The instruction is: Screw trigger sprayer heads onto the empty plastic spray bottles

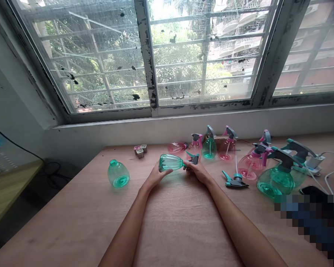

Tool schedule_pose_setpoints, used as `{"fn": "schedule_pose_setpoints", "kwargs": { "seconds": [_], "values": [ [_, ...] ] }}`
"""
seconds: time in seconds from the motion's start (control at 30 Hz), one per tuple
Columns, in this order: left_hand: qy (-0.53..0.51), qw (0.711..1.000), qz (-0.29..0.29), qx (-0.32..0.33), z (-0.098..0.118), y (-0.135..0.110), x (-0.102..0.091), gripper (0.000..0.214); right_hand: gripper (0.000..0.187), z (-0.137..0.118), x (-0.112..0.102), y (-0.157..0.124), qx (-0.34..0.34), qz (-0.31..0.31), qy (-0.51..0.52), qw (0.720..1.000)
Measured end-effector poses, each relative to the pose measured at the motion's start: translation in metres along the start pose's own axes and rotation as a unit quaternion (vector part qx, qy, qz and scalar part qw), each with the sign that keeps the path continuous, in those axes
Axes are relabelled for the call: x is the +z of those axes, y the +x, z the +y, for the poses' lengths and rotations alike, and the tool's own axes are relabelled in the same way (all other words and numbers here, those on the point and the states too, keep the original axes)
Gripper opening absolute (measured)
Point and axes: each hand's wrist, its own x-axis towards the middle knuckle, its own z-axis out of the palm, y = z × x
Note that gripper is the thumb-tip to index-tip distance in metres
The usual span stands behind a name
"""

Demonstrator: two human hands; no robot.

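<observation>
A clear green spray bottle (170,162) lies sideways in the air between my hands, just above the table. Its base end rests in my left hand (155,174), with the thumb along the underside. At the neck, my right hand (197,170) is closed around the grey and teal spray head (194,158); the fingers hide part of where head and bottle meet. To the left stands a round green bottle (118,174) with an open neck and no spray head. A loose teal and grey spray head (236,181) with its tube pointing up lies right of my right hand.
Pink spray bottles (227,148) and a small green one (209,147) line the wall. Larger green spray bottles (277,178) stand at the right, near a phone (313,191) and white cables (327,178). Small blocks (140,152) sit at the back left. A window (200,55) is behind.
</observation>
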Motion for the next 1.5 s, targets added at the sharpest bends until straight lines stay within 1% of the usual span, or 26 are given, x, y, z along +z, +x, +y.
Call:
{"fn": "schedule_pose_setpoints", "kwargs": {
  "seconds": [0.13, 0.37, 0.53, 0.67, 0.83, 0.9, 1.03, 1.1, 1.2, 1.3, 1.5],
  "values": [
    [-0.002, 1.0, -0.005, 0.004, -0.0018, -0.0009, 0.0001, 0.048, 0.023, 0.0019, -0.0013, 0.0006, 0.006, 0.001, -0.003, 1.0],
    [0.006, 1.0, -0.002, 0.003, -0.0032, -0.0002, 0.0004, 0.042, 0.025, -0.0014, -0.0013, -0.0009, 0.024, -0.002, -0.005, 1.0],
    [0.015, 1.0, 0.005, 0.007, -0.0066, 0.0011, 0.0018, 0.047, 0.026, -0.0027, 0.0001, -0.0005, 0.034, 0.004, -0.003, 0.999],
    [0.024, 0.999, 0.023, 0.006, -0.0101, 0.0009, 0.0017, 0.044, 0.025, -0.0029, 0.0015, -0.0006, 0.037, 0.002, -0.002, 0.999],
    [0.033, 0.999, 0.027, -0.002, -0.0083, 0.0007, -0.0012, 0.038, 0.023, -0.0026, 0.0017, -0.0009, 0.026, 0.006, 0.004, 1.0],
    [0.033, 0.999, 0.028, 0.0, -0.0073, 0.0007, -0.0012, 0.04, 0.023, -0.0024, 0.0012, -0.0006, 0.021, 0.009, 0.007, 1.0],
    [0.026, 0.999, 0.02, 0.003, -0.0059, 0.0001, 0.0009, 0.057, 0.023, -0.0025, 0.0001, -0.0003, 0.016, 0.01, 0.011, 1.0],
    [0.022, 1.0, 0.011, 0.005, -0.0052, -0.0005, 0.0014, 0.061, 0.023, -0.0028, -0.0001, -0.0005, 0.016, 0.008, 0.011, 1.0],
    [0.019, 1.0, -0.001, 0.007, -0.0049, -0.0008, 0.001, 0.053, 0.023, -0.0029, 0.0003, -0.0008, 0.014, 0.006, 0.011, 1.0],
    [0.024, 1.0, 0.002, 0.006, -0.0061, 0.0001, 0.0005, 0.044, 0.023, -0.0022, 0.0001, -0.0005, 0.013, 0.006, 0.011, 1.0],
    [0.017, 1.0, -0.005, 0.02, -0.0042, 0.0003, 0.0011, 0.055, 0.023, 0.001, -0.0023, 0.001, 0.009, 0.008, 0.015, 1.0]
  ]
}}
